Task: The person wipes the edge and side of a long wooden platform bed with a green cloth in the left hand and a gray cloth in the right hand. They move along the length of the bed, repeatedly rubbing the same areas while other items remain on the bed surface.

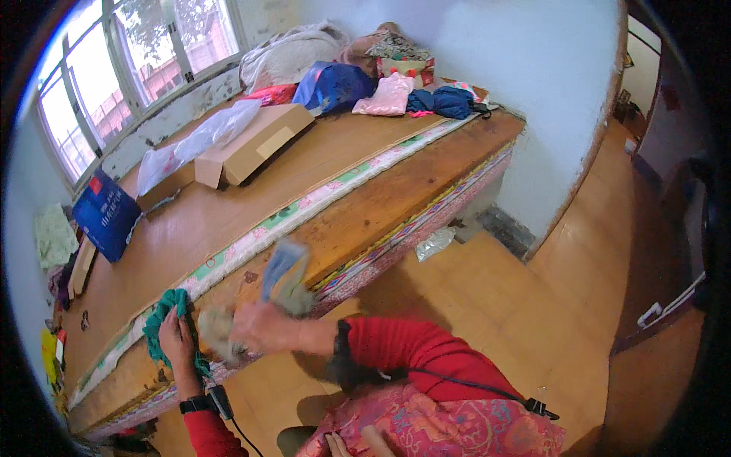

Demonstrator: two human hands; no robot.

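My left hand [176,341] holds a bunched green knitted or cloth item [165,320] at the near edge of the wooden bed platform [365,228]. To its right, my right hand [260,328] is closed on a pale, crumpled cloth [220,334], blurred by motion. A blue-grey and beige piece of cloth [285,274] shows just beyond that hand, also blurred; whether it is part of the same cloth I cannot tell. Both sleeves are red, and a dark band with a cable sits at each wrist.
On the platform lie a long cardboard box [262,148], clear plastic wrap [200,137], a blue box [107,214], a blue bag [337,85] and folded pink clothing [388,94]. A patterned strip [285,217] runs along its near side. A clear plastic bag [435,244] lies on the tiled floor.
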